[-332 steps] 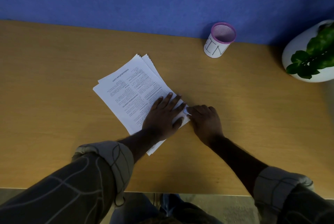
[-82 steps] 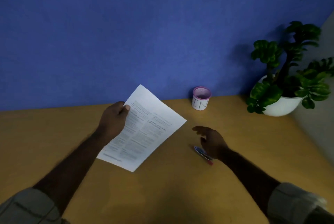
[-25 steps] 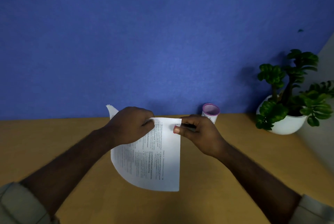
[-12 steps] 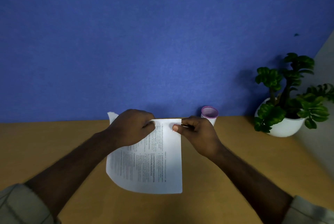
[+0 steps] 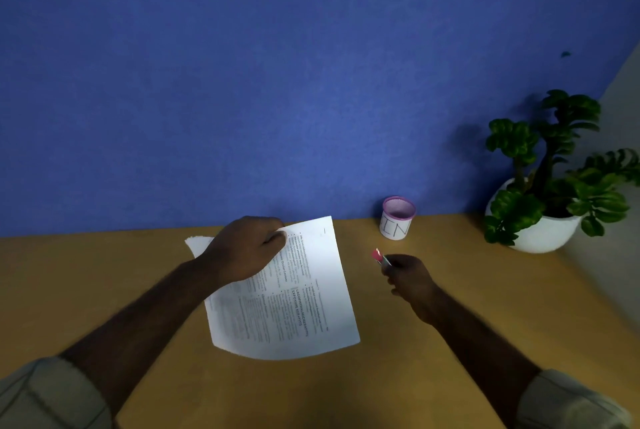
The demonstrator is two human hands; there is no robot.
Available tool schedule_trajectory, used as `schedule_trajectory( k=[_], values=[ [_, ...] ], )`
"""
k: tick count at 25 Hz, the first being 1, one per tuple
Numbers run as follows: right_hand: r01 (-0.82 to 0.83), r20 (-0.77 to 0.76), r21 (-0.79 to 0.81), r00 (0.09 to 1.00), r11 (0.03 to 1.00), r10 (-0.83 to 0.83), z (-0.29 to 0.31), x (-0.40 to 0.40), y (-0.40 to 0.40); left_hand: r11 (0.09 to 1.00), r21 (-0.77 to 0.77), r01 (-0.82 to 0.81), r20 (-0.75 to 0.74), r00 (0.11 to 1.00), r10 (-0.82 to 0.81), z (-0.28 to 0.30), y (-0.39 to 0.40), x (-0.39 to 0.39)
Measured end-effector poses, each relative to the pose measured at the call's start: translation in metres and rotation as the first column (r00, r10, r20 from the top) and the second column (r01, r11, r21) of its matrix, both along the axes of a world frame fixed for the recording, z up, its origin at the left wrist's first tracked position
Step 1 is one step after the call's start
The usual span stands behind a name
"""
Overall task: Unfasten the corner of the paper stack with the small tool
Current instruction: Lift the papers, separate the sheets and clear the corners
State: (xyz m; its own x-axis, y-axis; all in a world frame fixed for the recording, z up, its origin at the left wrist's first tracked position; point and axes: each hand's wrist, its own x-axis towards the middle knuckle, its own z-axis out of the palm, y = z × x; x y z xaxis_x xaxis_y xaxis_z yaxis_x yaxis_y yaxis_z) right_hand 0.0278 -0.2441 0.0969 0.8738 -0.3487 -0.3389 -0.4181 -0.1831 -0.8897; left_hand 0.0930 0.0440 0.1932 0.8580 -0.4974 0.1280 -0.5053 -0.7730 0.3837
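Desk (image 5: 104,290), tan wood, set against a blue partition (image 5: 277,82); at its far right a white pot with a leafy plant (image 5: 540,206), and nearer centre a small white cup with a pink rim (image 5: 397,219). Paper stack (image 5: 304,297): white printed sheets, held raised above the desk at mid-frame, lower edge curling and hanging free, text running sideways; one far corner shows a short dark mark, too small to say whether it is a fastener. Left hand (image 5: 247,250): fingers curled over the top edge of the stack, pinching it near the upper left. Right hand (image 5: 410,278): well apart from the stack, to its right, fingers closed round the small tool (image 5: 380,257), of which only a pink tip and a short pale length show above the fist. Handling note, as judgement: the tool is clear of the paper, so the fastening step is either just done or needs another pass; for a clean result, lay or brace the corner flat, pinch close beside the fastener, and lever gently so the sheets do not tear.
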Motion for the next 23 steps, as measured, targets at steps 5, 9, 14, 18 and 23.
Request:
schedule_trajectory(
  k=[5, 9, 14, 18, 23],
  values=[
    [0.059, -0.22, -0.405, 0.962, 0.912, -0.16, -0.067, -0.019, -0.015, 0.983, -0.176, -0.045, -0.062, 0.998, 0.034, -0.02, 0.004, -0.003],
    [0.035, -0.291, -0.532, 0.931, 0.846, -0.222, -0.099, -0.034, -0.019, 0.933, -0.309, -0.186, -0.153, 0.978, 0.144, -0.037, 0.009, -0.009],
    [0.08, -0.317, -0.526, 0.905, 0.847, -0.283, -0.114, -0.041, -0.017, 0.814, -0.477, -0.332, -0.269, 0.937, 0.224, -0.047, 0.009, -0.018],
    [0.01, -0.341, -0.547, 0.91, 0.837, -0.235, -0.113, -0.043, -0.023, 0.679, -0.612, -0.405, -0.356, 0.908, 0.221, -0.049, 0.007, -0.026],
    [-0.028, -0.014, -0.14, 1.0, 0.99, 0.027, -0.074, -0.029, -0.003, 0.582, -0.68, -0.445, -0.44, 0.883, 0.161, -0.045, 0.001, -0.026]
  ],
)
